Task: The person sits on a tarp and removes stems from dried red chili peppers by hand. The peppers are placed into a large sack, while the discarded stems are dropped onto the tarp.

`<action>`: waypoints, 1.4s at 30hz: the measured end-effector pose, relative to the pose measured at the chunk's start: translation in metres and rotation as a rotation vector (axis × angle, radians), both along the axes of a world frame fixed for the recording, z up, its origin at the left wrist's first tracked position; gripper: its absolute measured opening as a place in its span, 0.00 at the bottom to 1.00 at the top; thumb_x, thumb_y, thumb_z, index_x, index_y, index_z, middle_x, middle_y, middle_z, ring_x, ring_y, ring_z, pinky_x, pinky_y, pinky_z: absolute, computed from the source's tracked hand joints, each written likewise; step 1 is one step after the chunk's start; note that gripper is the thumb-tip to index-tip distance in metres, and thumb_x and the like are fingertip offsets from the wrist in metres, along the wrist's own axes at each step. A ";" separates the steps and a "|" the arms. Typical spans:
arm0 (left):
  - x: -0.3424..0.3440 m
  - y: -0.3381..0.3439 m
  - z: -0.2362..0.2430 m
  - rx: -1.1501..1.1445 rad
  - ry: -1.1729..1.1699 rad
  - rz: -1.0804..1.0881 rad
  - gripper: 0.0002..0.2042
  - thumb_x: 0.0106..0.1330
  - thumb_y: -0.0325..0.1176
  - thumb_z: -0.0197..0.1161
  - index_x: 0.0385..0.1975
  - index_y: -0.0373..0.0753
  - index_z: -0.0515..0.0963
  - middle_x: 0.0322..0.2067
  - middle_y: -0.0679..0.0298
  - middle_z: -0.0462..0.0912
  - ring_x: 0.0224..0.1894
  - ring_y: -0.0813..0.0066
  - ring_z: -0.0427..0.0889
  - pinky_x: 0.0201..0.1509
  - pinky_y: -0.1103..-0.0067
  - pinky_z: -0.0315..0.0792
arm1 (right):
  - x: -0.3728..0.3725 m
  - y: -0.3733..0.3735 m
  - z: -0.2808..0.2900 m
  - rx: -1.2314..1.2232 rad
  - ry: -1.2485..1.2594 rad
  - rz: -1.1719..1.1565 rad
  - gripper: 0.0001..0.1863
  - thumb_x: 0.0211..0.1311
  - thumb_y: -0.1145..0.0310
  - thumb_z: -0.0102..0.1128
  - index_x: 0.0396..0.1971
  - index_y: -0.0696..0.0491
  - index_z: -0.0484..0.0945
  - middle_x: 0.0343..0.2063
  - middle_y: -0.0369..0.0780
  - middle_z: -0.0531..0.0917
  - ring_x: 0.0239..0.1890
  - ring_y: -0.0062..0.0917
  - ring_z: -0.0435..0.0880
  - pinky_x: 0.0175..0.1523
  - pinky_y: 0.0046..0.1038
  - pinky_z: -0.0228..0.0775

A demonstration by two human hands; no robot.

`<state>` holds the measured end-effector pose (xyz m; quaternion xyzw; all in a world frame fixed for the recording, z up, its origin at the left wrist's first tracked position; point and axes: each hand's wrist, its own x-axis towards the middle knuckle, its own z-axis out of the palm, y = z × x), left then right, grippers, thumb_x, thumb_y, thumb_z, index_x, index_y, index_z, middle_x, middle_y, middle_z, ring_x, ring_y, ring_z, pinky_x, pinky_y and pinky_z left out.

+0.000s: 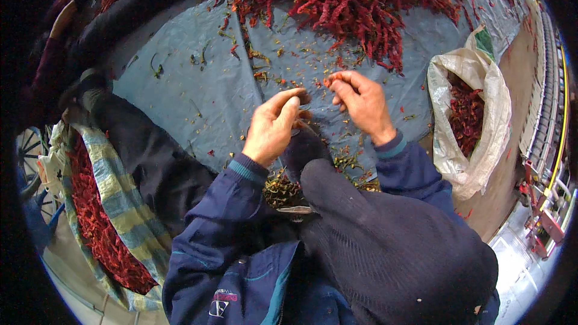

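My right hand point(364, 105) is raised over the grey plastic sheet point(186, 78), with thumb and index finger pinched. A small orange-red piece of chili pepper point(329, 82) shows at their tips. My left hand point(272, 127) faces it a short way off, thumb up and fingers stretched forward; I see nothing in it. Its fingertips are blurred. Beyond both hands a large heap of dried red chili peppers point(355, 15) covers the far part of the sheet. Between my legs, below the left hand, lies a pile of greenish-brown stems point(281, 190).
At right stands an open white woven sack point(497, 99) with red peppers inside. A striped sack point(114, 168) full of peppers is at left. Another person's dark-clothed leg point(135, 9) reaches in at upper left. Metal machinery point(545, 204) lines the right edge. Seeds and stems litter the sheet.
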<state>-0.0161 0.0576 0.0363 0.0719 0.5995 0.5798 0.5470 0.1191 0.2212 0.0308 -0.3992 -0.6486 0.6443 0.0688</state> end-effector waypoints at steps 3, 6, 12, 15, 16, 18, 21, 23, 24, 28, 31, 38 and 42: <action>0.008 0.010 0.001 0.071 -0.588 0.181 0.22 0.79 0.47 0.48 0.58 0.36 0.74 0.49 0.60 0.81 0.48 0.69 0.81 0.54 0.73 0.77 | 0.001 -0.021 0.015 0.637 0.217 0.248 0.10 0.62 0.72 0.66 0.43 0.54 0.84 0.33 0.38 0.84 0.36 0.31 0.83 0.43 0.29 0.76; 0.006 -0.001 -0.014 0.137 -0.758 0.235 0.26 0.79 0.53 0.46 0.61 0.36 0.72 0.50 0.60 0.79 0.51 0.71 0.77 0.55 0.72 0.74 | -0.010 -0.028 0.031 0.813 0.356 0.361 0.13 0.57 0.72 0.67 0.43 0.54 0.83 0.37 0.40 0.82 0.41 0.37 0.81 0.48 0.34 0.74; -0.003 -0.034 -0.022 -0.022 -0.559 0.279 0.17 0.77 0.53 0.51 0.30 0.48 0.68 0.26 0.72 0.70 0.24 0.81 0.66 0.25 0.82 0.62 | -0.052 -0.008 0.004 0.869 0.246 0.425 0.18 0.57 0.72 0.67 0.48 0.55 0.79 0.45 0.46 0.81 0.50 0.42 0.80 0.56 0.39 0.73; -0.004 -0.049 -0.021 -0.098 -0.550 0.243 0.16 0.76 0.52 0.52 0.30 0.48 0.68 0.21 0.75 0.65 0.20 0.83 0.62 0.21 0.83 0.56 | -0.101 -0.001 -0.030 0.996 0.210 0.540 0.24 0.54 0.68 0.69 0.52 0.56 0.76 0.52 0.45 0.79 0.56 0.42 0.76 0.62 0.39 0.70; -0.004 -0.053 -0.020 -0.135 -0.535 0.238 0.16 0.76 0.52 0.53 0.30 0.49 0.68 0.20 0.75 0.64 0.18 0.84 0.60 0.20 0.83 0.54 | -0.118 -0.004 -0.036 1.053 0.232 0.561 0.26 0.53 0.66 0.70 0.53 0.55 0.75 0.53 0.45 0.78 0.58 0.41 0.75 0.63 0.39 0.69; -0.004 -0.059 -0.011 -0.154 -0.463 0.236 0.16 0.76 0.52 0.54 0.31 0.48 0.69 0.20 0.76 0.64 0.19 0.84 0.60 0.19 0.83 0.54 | -0.132 -0.012 -0.043 1.120 0.232 0.620 0.29 0.52 0.65 0.71 0.55 0.55 0.75 0.55 0.43 0.77 0.61 0.40 0.73 0.65 0.39 0.67; -0.020 -0.073 -0.017 -0.139 -0.297 0.230 0.14 0.76 0.47 0.56 0.38 0.43 0.75 0.24 0.73 0.72 0.20 0.84 0.66 0.20 0.83 0.60 | -0.119 -0.027 -0.049 1.165 0.169 0.724 0.29 0.51 0.64 0.72 0.55 0.53 0.75 0.57 0.41 0.76 0.64 0.38 0.71 0.67 0.39 0.65; -0.039 -0.069 -0.024 -0.189 -0.128 0.174 0.13 0.76 0.43 0.56 0.42 0.39 0.78 0.27 0.70 0.77 0.22 0.84 0.71 0.21 0.83 0.66 | -0.095 -0.027 -0.049 1.155 0.218 0.810 0.24 0.51 0.69 0.67 0.51 0.54 0.76 0.55 0.41 0.77 0.63 0.38 0.72 0.64 0.38 0.68; -0.054 -0.061 -0.012 -0.250 0.066 0.114 0.12 0.76 0.42 0.56 0.39 0.39 0.79 0.25 0.71 0.76 0.22 0.85 0.71 0.21 0.84 0.65 | -0.086 -0.029 -0.048 1.161 0.250 0.861 0.23 0.51 0.72 0.66 0.50 0.54 0.77 0.55 0.40 0.78 0.63 0.38 0.73 0.63 0.38 0.69; -0.127 -0.035 -0.051 -0.059 1.029 0.001 0.16 0.73 0.41 0.59 0.48 0.34 0.79 0.28 0.60 0.84 0.28 0.69 0.82 0.33 0.73 0.76 | -0.048 -0.022 -0.036 0.975 0.371 0.982 0.19 0.49 0.75 0.64 0.45 0.53 0.78 0.51 0.39 0.80 0.61 0.36 0.76 0.59 0.37 0.73; -0.155 -0.001 -0.038 -0.318 1.039 -0.189 0.18 0.71 0.40 0.61 0.58 0.42 0.77 0.32 0.46 0.85 0.35 0.55 0.85 0.43 0.68 0.77 | -0.019 -0.015 -0.030 0.867 0.343 0.983 0.15 0.49 0.74 0.65 0.40 0.52 0.79 0.46 0.38 0.83 0.54 0.35 0.81 0.53 0.36 0.76; -0.123 -0.027 -0.040 -0.459 1.193 -0.600 0.20 0.68 0.38 0.61 0.61 0.51 0.73 0.33 0.46 0.85 0.37 0.41 0.83 0.41 0.56 0.77 | 0.007 0.006 -0.017 0.913 0.203 0.719 0.11 0.52 0.74 0.67 0.37 0.53 0.81 0.43 0.38 0.84 0.45 0.35 0.83 0.50 0.34 0.76; -0.081 -0.074 -0.034 -0.304 1.164 -0.664 0.15 0.67 0.38 0.62 0.53 0.48 0.78 0.34 0.50 0.85 0.36 0.46 0.84 0.39 0.58 0.78 | 0.001 0.004 -0.014 0.937 0.188 0.628 0.13 0.52 0.74 0.67 0.40 0.54 0.82 0.44 0.39 0.83 0.50 0.35 0.82 0.54 0.36 0.75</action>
